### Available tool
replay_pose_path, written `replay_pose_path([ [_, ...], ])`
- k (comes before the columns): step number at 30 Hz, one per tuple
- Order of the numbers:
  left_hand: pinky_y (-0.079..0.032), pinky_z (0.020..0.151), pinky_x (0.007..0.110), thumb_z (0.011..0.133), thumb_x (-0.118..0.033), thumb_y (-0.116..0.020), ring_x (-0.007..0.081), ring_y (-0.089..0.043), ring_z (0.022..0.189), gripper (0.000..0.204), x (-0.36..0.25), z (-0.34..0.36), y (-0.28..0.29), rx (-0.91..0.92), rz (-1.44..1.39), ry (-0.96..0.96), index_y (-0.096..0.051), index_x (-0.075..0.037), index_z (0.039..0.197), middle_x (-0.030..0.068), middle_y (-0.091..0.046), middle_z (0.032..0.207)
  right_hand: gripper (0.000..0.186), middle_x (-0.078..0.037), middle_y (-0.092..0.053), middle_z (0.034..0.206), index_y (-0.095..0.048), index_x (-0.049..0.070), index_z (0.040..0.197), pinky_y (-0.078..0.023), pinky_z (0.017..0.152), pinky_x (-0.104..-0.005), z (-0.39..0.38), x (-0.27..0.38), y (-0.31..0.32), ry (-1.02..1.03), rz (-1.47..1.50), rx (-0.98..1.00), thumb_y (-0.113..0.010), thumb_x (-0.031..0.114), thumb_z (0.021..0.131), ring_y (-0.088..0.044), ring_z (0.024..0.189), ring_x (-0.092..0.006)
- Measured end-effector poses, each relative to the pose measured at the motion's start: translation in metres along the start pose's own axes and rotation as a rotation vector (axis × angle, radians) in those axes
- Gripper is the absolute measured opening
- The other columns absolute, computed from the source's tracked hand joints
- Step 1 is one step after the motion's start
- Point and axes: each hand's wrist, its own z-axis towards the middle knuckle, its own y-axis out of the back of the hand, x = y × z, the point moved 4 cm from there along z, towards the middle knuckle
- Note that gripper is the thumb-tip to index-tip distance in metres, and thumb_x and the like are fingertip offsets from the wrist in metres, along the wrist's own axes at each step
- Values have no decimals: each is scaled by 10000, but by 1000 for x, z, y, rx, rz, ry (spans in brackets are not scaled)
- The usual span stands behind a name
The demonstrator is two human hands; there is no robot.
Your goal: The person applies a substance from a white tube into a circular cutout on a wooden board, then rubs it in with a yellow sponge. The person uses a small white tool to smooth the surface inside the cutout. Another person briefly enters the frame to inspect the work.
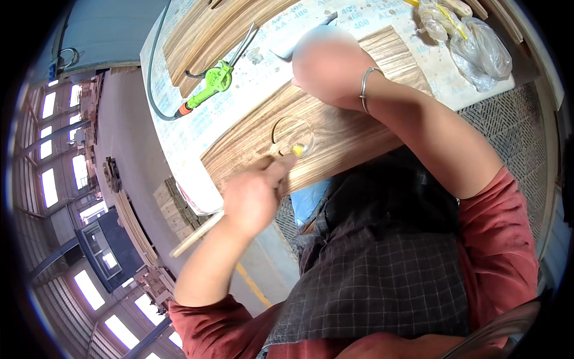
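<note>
A brown, striped-grain wooden board (353, 131) lies slanted across the table in front of me. A round outline (274, 133) is cut or marked in its face. My left hand (252, 192) is closed, fingers pinched, at the near edge of this circle. A pale wooden stick (197, 235) sticks out behind that hand, and a small yellow tip (297, 149) shows at the fingertips; they look like one tool. Over the board's far edge is my right hand (332, 69), wearing a silver bangle (363, 90). Its fingers are blurred out. Beside it a dark blue-grey sheet (284, 52) peeks out.
A green air blow gun (216, 81) with a hose lies left on the paper-covered table (179, 140). More wooden boards (206, 36) rest at the far left. Clear plastic bags (478, 54) lie at the far right. Stacked wood (173, 206) stands beyond the table's left edge.
</note>
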Motion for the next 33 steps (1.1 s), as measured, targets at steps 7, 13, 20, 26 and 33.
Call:
replay_pose_path([
  [7, -531, 633, 431, 797, -31, -622, 318, -658, 724, 467, 0, -13, -4, -63, 100, -19, -673, -208, 1225, 81, -654, 874, 276, -96, -645, 1058, -732, 127, 1001, -455, 944, -417, -11, -10, -1, 148, 65, -178, -541, 325, 971, -578, 1054, -272],
  [13, -528, 597, 433, 806, -65, -627, 316, -664, 706, 477, -16, 4, -13, -82, 132, 35, -652, -217, 1258, 109, -641, 877, 263, -103, -650, 1064, -735, 128, 984, -457, 941, -421, 1, 1, -3, 46, -104, -20, -548, 312, 964, -586, 1042, -282],
  [20, -557, 608, 402, 821, -67, -613, 309, -681, 742, 478, -6, -21, -12, -28, 324, 85, -656, -223, 1272, 115, -653, 1007, 213, -134, -660, 881, -698, 32, 922, -518, 777, -423, -1, 2, 4, 99, -92, -38, -578, 207, 900, -636, 850, -304],
  [26, -548, 587, 413, 803, -105, -654, 301, -663, 701, 466, -7, -21, -31, -191, 274, 101, -660, -214, 1256, 102, -629, 957, 282, -66, -605, 1060, -721, 103, 1017, -436, 962, -394, -4, 5, 3, 25, 29, -5, -642, 348, 903, -543, 1044, -262],
  [33, -543, 643, 466, 818, -106, -645, 359, -662, 732, 530, -28, -3, -35, -158, 168, 188, -605, -234, 1330, 146, -614, 934, 314, -83, -628, 1118, -724, 114, 994, -458, 962, -406, -6, 5, 1, 97, -13, -173, -651, 400, 888, -550, 1107, -277],
])
